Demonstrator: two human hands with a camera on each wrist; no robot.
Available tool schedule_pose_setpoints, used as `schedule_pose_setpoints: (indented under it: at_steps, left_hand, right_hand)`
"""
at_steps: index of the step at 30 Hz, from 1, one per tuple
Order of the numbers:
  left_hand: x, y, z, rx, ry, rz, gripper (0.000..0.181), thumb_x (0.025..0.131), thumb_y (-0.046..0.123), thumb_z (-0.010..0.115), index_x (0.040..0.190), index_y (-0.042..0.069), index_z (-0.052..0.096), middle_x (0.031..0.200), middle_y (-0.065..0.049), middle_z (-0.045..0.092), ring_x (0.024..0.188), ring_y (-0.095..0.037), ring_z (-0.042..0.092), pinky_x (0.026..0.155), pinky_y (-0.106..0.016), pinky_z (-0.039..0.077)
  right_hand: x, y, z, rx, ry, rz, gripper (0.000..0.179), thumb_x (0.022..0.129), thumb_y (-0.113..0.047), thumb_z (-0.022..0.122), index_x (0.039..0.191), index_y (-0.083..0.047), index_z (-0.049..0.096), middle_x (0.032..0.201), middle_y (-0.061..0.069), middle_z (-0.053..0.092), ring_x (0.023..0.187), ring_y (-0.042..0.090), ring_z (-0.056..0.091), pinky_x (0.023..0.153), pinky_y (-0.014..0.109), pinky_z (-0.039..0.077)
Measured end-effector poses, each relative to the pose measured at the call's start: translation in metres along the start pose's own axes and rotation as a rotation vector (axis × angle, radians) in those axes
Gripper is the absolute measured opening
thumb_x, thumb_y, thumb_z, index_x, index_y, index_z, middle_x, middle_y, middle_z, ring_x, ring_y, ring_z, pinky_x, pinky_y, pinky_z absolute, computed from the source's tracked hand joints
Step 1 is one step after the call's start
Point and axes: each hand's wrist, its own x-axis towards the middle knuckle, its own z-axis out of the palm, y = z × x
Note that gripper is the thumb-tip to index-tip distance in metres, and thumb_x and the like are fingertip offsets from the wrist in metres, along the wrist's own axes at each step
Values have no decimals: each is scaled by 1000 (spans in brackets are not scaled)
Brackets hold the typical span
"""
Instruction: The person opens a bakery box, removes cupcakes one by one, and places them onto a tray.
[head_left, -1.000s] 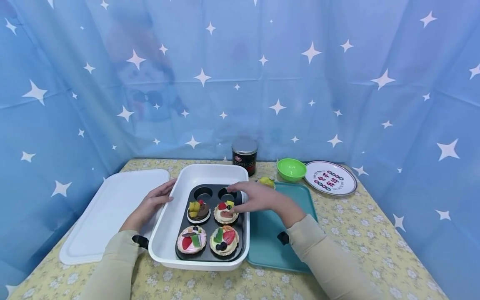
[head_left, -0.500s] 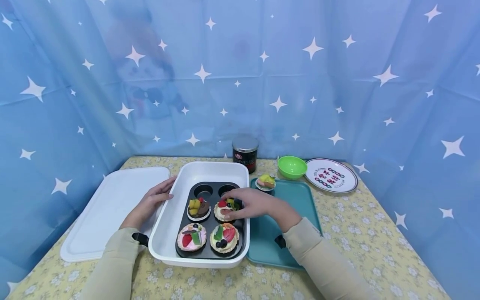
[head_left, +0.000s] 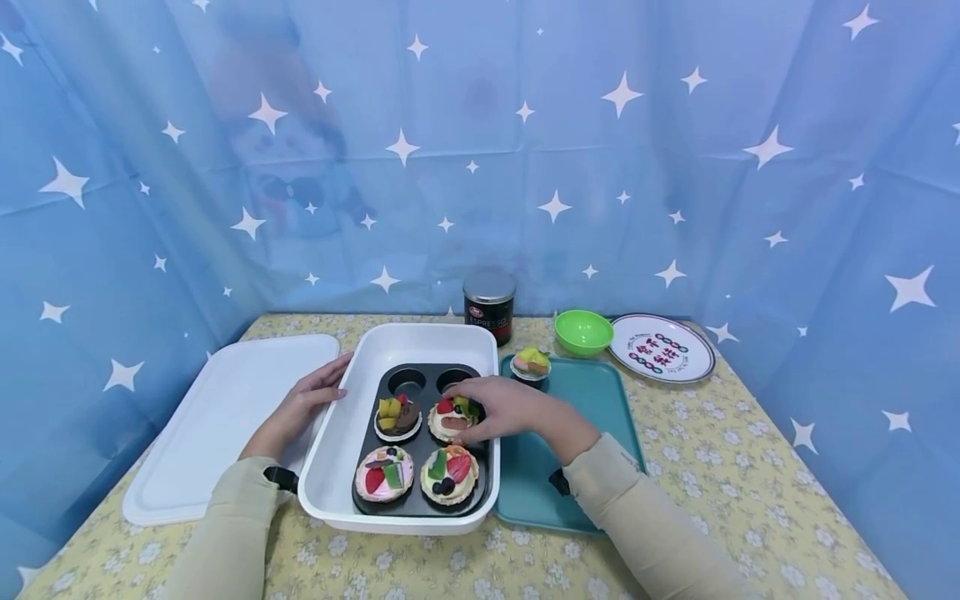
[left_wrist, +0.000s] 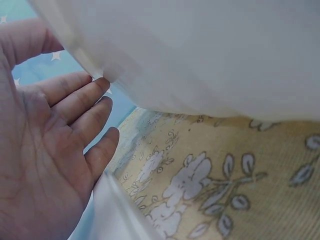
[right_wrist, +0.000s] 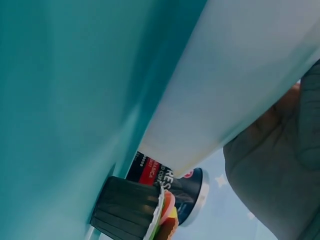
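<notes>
Right hand over a tart in the tub

The white tub [head_left: 397, 525] sits on the bench [head_left: 750, 467], with a dark pan [head_left: 417, 458] inside it holding four tarts. I see the right hand [head_left: 510, 407] reaching over the tub's right wall, thumb and fingers bracketing the tart [head_left: 447, 410] in the pan's middle row, on the tub's right side. Whether that grip pinches its edge or only rests around it, I cannot tell. The left hand [head_left: 300, 404] lies against the tub's left wall, fingers loosely extended and fingertips touching, apparently steadying it.

I judge the step to be seating or lifting that tart; which one, I cannot say. Lifting would call for an even pinch and a straight rise, clear of the topping; seating, a gentle release.

Right of the tub is a teal tray [head_left: 592, 408], with a cake [head_left: 531, 365] at its far end. Behind the tub stands a tin [head_left: 489, 312]; left of it lies a white lid [head_left: 202, 442].
</notes>
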Motion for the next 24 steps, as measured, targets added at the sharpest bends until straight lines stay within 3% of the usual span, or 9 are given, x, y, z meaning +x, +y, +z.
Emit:
schedule_pose_setpoints:
  at_steps: [15,24]
  left_hand:
    - [0,0,0,14,-1,22,66,100,15,53,161,20,28,165,-8,26,148,-35,30,95,-18,43]
    - [-1,0,2,20,5,2,65,100,16,53,161,20,28,165,-8,26,147,-35,31,95,-20,44]
  right_hand:
    - [2,-7,1,-27,28,34,65,90,-49,72,146,-21,53,146,1,52,130,20,52,103,37,44]
    - [0,-8,3,-90,34,15,63,90,-50,71,144,-20,55,145,2,53,128,19,54,102,35,45]
